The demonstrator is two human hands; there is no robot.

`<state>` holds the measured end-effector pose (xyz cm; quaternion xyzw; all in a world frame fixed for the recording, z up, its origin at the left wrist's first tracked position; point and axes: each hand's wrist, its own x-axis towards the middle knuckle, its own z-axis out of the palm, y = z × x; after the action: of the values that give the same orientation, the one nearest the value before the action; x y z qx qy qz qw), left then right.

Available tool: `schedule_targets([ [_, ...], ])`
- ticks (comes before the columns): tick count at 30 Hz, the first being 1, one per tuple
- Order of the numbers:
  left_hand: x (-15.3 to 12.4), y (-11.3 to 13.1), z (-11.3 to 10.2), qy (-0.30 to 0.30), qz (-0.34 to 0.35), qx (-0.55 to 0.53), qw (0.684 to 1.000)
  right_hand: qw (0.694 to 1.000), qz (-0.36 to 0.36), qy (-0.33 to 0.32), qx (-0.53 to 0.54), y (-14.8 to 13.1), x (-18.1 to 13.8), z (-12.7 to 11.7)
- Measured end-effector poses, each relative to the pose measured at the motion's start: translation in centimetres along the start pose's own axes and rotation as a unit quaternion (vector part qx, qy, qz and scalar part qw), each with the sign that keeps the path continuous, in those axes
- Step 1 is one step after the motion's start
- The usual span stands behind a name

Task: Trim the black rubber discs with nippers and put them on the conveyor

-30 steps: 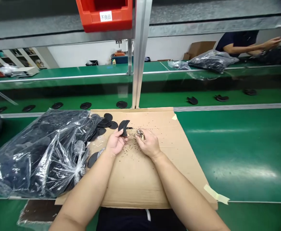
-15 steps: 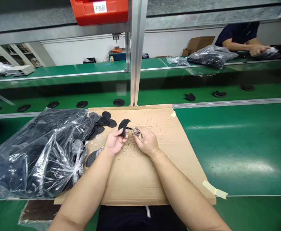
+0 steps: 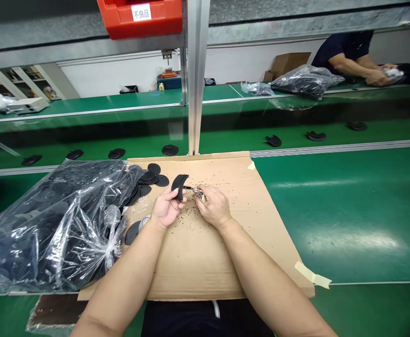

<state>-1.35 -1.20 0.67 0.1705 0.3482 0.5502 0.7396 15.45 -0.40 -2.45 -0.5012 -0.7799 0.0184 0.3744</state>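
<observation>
My left hand (image 3: 167, 207) pinches a curved black plastic piece (image 3: 179, 182) and holds it upright above a sheet of cardboard (image 3: 205, 252). My right hand (image 3: 215, 204) is closed around a small metal cutter (image 3: 197, 191) whose tip touches the black piece's edge. Small dark trimmings (image 3: 191, 213) are scattered on the cardboard under both hands. To the left, a clear plastic bag (image 3: 50, 224) full of black pieces lies open, with several loose black pieces (image 3: 152, 178) spilling from its mouth.
A metal post (image 3: 194, 79) rises behind the cardboard, with a red bin (image 3: 142, 18) above. Black pieces (image 3: 274, 140) lie spaced along the green conveyor belt behind. Across it, another person (image 3: 348, 56) works beside a bag (image 3: 303, 80). Green table surface (image 3: 348, 210) stretches right.
My hands stay together on the black piece and cutter, nearly still. The view has shifted slightly. The other person's arms have dropped down to the far table.
</observation>
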Motion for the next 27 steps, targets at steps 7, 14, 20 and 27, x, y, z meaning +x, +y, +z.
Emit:
schedule_targets([
  [7, 0.2, -0.5, -0.3, -0.001, 0.025, 0.017, 1.0, 0.998, 0.032, -0.037, -0.036, 0.2, -0.2, 0.0],
  [14, 0.5, -0.9, -0.6, -0.008, 0.052, 0.04, 0.998, 0.993, 0.065, -0.086, -0.052, 0.1, -0.1, -0.3],
  [20, 0.6, -1.1, -0.5, -0.008, 0.077, 0.054, 0.995, 0.987, 0.118, -0.111, 0.019, -0.3, 0.0, -0.2],
  [27, 0.5, -1.2, -0.3, -0.008, 0.105, 0.06, 0.993, 0.965, 0.168, -0.118, 0.166, -0.5, 0.2, 0.1],
])
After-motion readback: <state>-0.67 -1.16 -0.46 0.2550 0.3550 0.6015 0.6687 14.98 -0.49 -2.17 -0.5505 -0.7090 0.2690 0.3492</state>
